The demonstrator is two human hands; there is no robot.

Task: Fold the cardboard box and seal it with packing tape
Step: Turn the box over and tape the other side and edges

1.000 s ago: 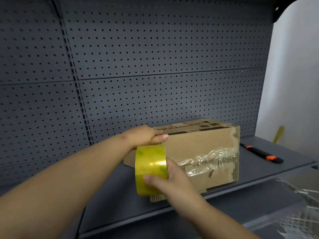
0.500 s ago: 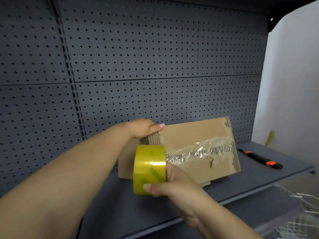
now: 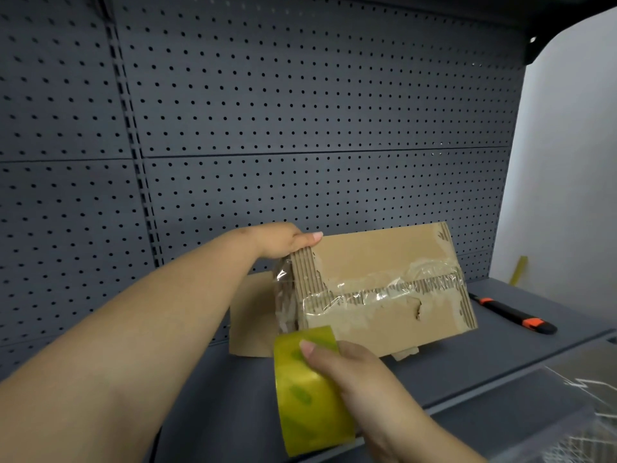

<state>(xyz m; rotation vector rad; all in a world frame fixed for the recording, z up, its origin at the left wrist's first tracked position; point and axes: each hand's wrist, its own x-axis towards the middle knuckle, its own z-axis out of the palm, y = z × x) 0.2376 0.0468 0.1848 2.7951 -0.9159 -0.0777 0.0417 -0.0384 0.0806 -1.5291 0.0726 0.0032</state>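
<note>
Left hand (image 3: 280,240) grips box (image 3: 384,285); right hand (image 3: 354,379) holds tape roll (image 3: 307,392)

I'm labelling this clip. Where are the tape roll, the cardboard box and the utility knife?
tape roll (image 3: 297,406), head view, on its yellow outer band.
cardboard box (image 3: 377,255), head view, on its bare upper panel.
utility knife (image 3: 509,311), head view, on its black handle.

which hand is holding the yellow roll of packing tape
The right hand grips the yellow roll of packing tape; the left hand instead holds the upper left corner of the brown cardboard box.
</note>
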